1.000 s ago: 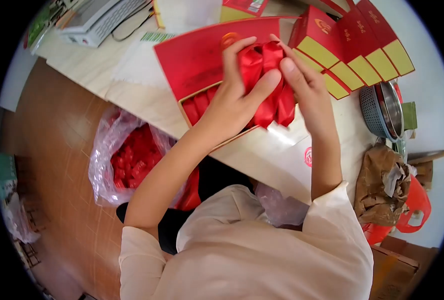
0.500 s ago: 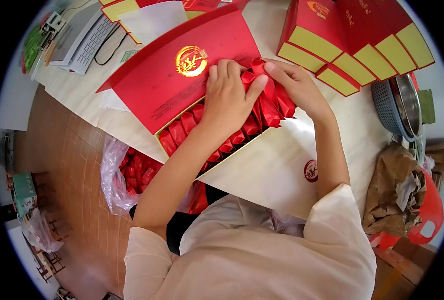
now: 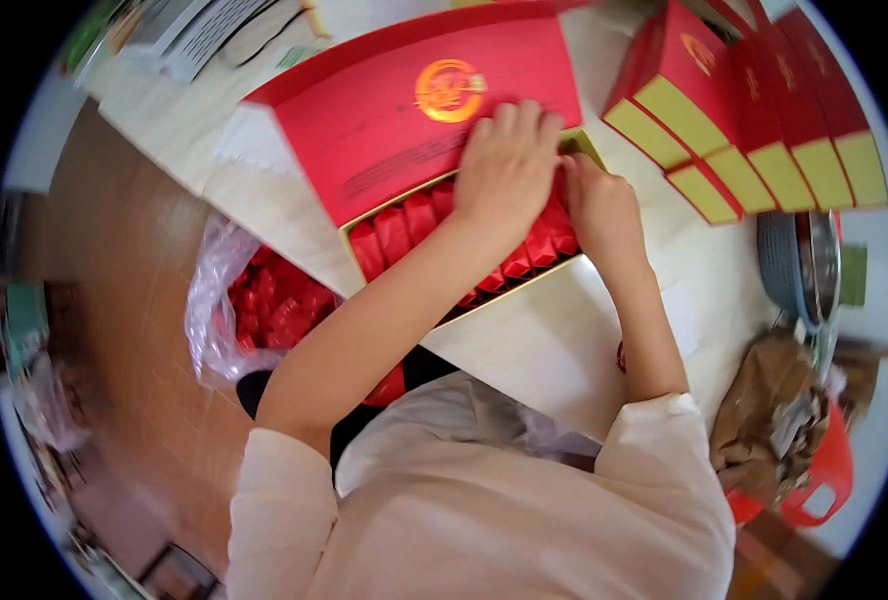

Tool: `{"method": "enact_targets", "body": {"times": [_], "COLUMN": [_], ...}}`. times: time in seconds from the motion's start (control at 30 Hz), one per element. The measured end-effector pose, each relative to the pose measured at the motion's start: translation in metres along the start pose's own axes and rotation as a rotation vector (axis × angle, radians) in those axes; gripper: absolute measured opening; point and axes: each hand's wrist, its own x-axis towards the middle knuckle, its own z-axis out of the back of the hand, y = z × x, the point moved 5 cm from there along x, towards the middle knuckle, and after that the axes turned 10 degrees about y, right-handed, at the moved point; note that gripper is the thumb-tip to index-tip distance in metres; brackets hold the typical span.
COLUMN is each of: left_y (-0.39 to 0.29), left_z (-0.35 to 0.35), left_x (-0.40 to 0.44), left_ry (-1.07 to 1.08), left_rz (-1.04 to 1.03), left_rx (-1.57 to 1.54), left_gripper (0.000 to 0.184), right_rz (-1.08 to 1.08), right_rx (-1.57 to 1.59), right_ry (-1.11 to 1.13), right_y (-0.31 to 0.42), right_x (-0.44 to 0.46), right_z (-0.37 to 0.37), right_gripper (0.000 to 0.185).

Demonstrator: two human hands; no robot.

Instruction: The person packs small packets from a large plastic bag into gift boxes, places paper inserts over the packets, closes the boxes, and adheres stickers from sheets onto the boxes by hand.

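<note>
An open red gift box (image 3: pixel 349 240) with a gold inner edge holds a row of red wrapped packets (image 3: pixel 392 234). Its raised lid (image 3: pixel 364 130) carries a gold round emblem. My left hand (image 3: pixel 509 165) lies over the packets towards the right half of the box, fingers stretched out and slightly blurred. At the box's right end my right hand (image 3: pixel 604 205) has its fingers curled down inside, beside the end packets. Its fingertips are hidden, so what they grip is not visible.
Several red and yellow boxes (image 3: pixel 704 130) stand stacked at the back right. A plastic bag (image 3: pixel 209 300) of red packets sits left below the table edge. On the right are a grey basket (image 3: pixel 784 270), a metal bowl (image 3: pixel 820 265) and crumpled brown paper (image 3: pixel 769 420).
The red packets that both hands held above the box's right end now sit down inside it. My right hand has curled its fingers into that end. The view has shifted.
</note>
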Motion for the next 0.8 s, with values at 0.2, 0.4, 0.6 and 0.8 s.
{"method": "enact_targets", "body": {"times": [0.2,0.4,0.6,0.8], "left_y": [0.007,0.121,0.207,0.195], "left_z": [0.026,0.071,0.011,0.041], "left_x": [-0.037,-0.189,-0.457,-0.602], "left_ry": [-0.018,-0.336,-0.432,-0.276], "left_rz": [0.042,0.285,1.057,1.405], "left_rx": [-0.564,-1.182,-0.711,-0.06], "left_gripper": [0.034,0.019,0.015,0.013], "right_rz": [0.125,0.196,0.61,0.542], "right_rx": [-0.05,0.058,0.467,0.511], "right_ry": [-0.138,-0.212,0.404,0.725], "right_y": [0.018,0.089,0.249,0.318], "right_x": [-0.009,-0.041,-0.113,-0.132], "right_z": [0.014,0.029,-0.059,-0.263], "right_gripper": [0.024,0.015,0.012,0.014]}}
